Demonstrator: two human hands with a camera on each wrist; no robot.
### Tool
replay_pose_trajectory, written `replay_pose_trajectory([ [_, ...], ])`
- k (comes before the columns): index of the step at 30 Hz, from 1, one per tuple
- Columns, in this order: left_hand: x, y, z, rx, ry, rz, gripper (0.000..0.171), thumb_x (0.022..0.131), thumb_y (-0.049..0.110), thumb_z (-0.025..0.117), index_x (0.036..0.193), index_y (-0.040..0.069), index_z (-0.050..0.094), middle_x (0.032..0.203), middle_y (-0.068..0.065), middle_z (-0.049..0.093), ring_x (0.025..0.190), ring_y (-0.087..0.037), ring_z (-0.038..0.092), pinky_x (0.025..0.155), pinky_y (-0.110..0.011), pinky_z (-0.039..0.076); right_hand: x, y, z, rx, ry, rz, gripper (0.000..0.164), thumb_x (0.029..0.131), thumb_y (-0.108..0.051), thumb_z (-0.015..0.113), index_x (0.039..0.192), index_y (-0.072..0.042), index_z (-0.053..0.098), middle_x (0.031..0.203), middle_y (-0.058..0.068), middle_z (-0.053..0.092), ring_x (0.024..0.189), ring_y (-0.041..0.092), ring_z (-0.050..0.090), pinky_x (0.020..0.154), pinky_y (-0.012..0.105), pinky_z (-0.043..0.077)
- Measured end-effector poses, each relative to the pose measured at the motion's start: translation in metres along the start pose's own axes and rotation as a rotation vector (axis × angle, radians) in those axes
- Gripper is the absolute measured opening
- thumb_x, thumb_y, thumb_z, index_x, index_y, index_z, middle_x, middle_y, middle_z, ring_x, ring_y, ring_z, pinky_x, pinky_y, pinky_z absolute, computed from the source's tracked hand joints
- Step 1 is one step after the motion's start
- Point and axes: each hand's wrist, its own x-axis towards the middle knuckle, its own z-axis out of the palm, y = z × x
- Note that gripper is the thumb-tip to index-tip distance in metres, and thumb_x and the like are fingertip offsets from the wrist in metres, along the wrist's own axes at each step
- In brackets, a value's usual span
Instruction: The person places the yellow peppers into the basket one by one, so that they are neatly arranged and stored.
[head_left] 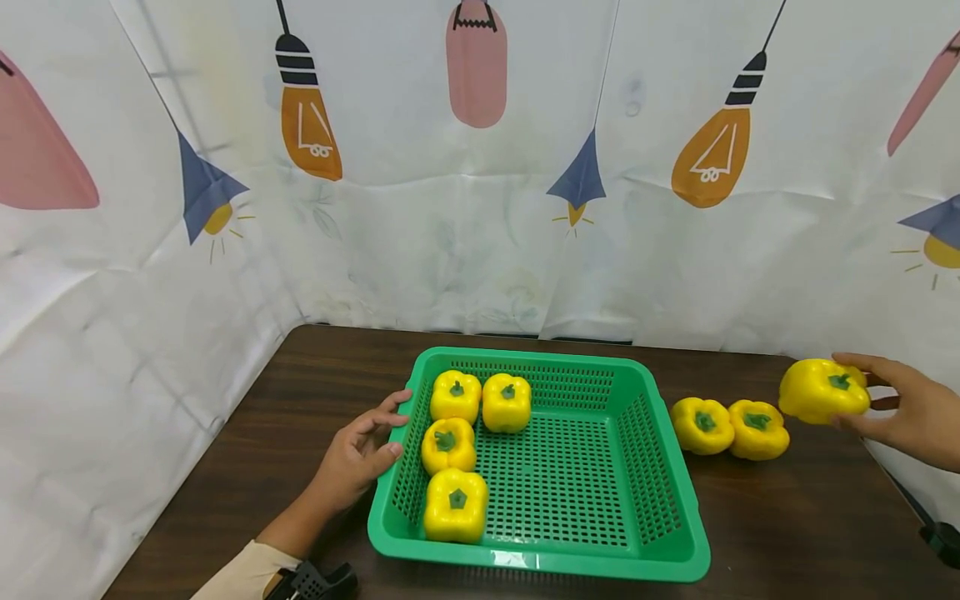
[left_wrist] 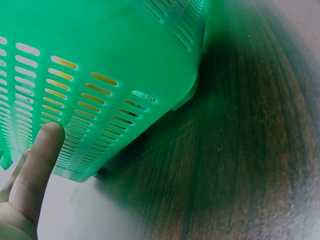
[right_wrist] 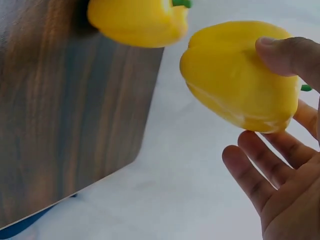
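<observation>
My right hand (head_left: 911, 408) pinches a yellow bell pepper (head_left: 817, 392) between thumb and fingers, above the table's right end. In the right wrist view that pepper (right_wrist: 240, 75) is held clear of the table, its green stem partly hidden by the hand. Two more yellow bell peppers, one (head_left: 702, 425) beside the other (head_left: 757, 429), lie between the basket and this hand. A green plastic basket (head_left: 592, 565) holds several yellow bell peppers along its left side and far left corner. Against its left side rests my left hand (head_left: 356, 454), a straight finger (left_wrist: 37, 170) touching the slotted wall.
The dark wood-grain table (head_left: 810, 525) carries everything. Behind it hangs a white sheet (head_left: 480, 250) printed with lamps and bulbs, which also runs along the left side. A black object (head_left: 941, 537) is at the far right edge.
</observation>
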Motion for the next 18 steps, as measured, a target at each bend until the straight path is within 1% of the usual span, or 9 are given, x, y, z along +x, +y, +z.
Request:
replay_pose_trajectory([
  [3, 0.0, -0.001, 0.0, 0.002, -0.001, 0.009, 0.031, 0.095, -0.013, 0.056, 0.125, -0.016, 0.053, 0.157, -0.015, 0.041, 0.149, -0.015, 0.033, 0.114, -0.025, 0.035, 0.004, -0.01, -0.004, -0.015, 0.008, -0.018, 0.085, 0.078, 0.0, 0.088, 0.143, 0.018, 0.037, 0.127, 0.041, 0.043, 0.096, 0.053, 0.049, 0.067, 0.058, 0.054],
  [6, 0.0, -0.001, -0.001, 0.001, -0.002, 0.015, 0.03, 0.095, -0.014, 0.055, 0.125, -0.016, 0.053, 0.157, -0.015, 0.041, 0.149, -0.015, 0.033, 0.114, -0.026, 0.035, 0.009, -0.021, -0.008, -0.046, -0.002, -0.036, 0.085, 0.078, -0.004, 0.089, 0.143, 0.017, 0.039, 0.126, 0.039, 0.045, 0.097, 0.052, 0.051, 0.069, 0.058, 0.055],
  [7, 0.0, 0.0, -0.001, 0.001, -0.003, 0.018, 0.03, 0.095, -0.014, 0.055, 0.125, -0.016, 0.053, 0.157, -0.016, 0.041, 0.149, -0.015, 0.033, 0.114, -0.026, 0.035, 0.01, -0.024, -0.009, -0.054, -0.006, -0.047, 0.085, 0.078, -0.006, 0.09, 0.143, 0.016, 0.04, 0.125, 0.038, 0.047, 0.097, 0.051, 0.052, 0.069, 0.054, 0.056],
  [10, 0.0, 0.0, 0.0, 0.001, -0.007, 0.021, 0.031, 0.095, -0.015, 0.054, 0.125, -0.016, 0.052, 0.157, -0.016, 0.04, 0.149, -0.015, 0.033, 0.114, -0.026, 0.035, 0.014, -0.035, -0.012, -0.075, -0.018, -0.074, 0.085, 0.077, -0.009, 0.091, 0.144, 0.013, 0.042, 0.127, 0.035, 0.05, 0.098, 0.048, 0.054, 0.068, 0.036, 0.058],
  [13, 0.0, 0.0, 0.0, -0.001, -0.007, 0.014, 0.031, 0.095, -0.014, 0.054, 0.126, -0.016, 0.052, 0.158, -0.015, 0.04, 0.149, -0.015, 0.032, 0.114, -0.026, 0.035, 0.017, -0.046, -0.014, -0.072, -0.024, -0.097, 0.085, 0.078, -0.013, 0.091, 0.146, 0.007, 0.044, 0.132, 0.031, 0.05, 0.1, 0.045, 0.057, 0.065, 0.021, 0.054],
  [16, 0.0, 0.0, 0.0, 0.0, -0.002, 0.004, 0.031, 0.095, -0.014, 0.055, 0.126, -0.016, 0.053, 0.158, -0.015, 0.04, 0.149, -0.014, 0.032, 0.114, -0.025, 0.035, 0.018, -0.058, -0.014, -0.051, -0.039, -0.107, 0.085, 0.079, -0.017, 0.091, 0.148, 0.003, 0.045, 0.137, 0.029, 0.049, 0.098, 0.044, 0.06, 0.064, 0.021, 0.054],
  [18, 0.0, 0.0, 0.0, 0.004, -0.002, 0.002, 0.031, 0.095, -0.014, 0.055, 0.126, -0.016, 0.053, 0.158, -0.016, 0.04, 0.149, -0.014, 0.032, 0.114, -0.025, 0.036, 0.02, -0.066, -0.013, -0.042, -0.043, -0.13, 0.084, 0.079, -0.017, 0.091, 0.148, 0.001, 0.046, 0.138, 0.028, 0.05, 0.096, 0.042, 0.063, 0.062, 0.024, 0.054],
])
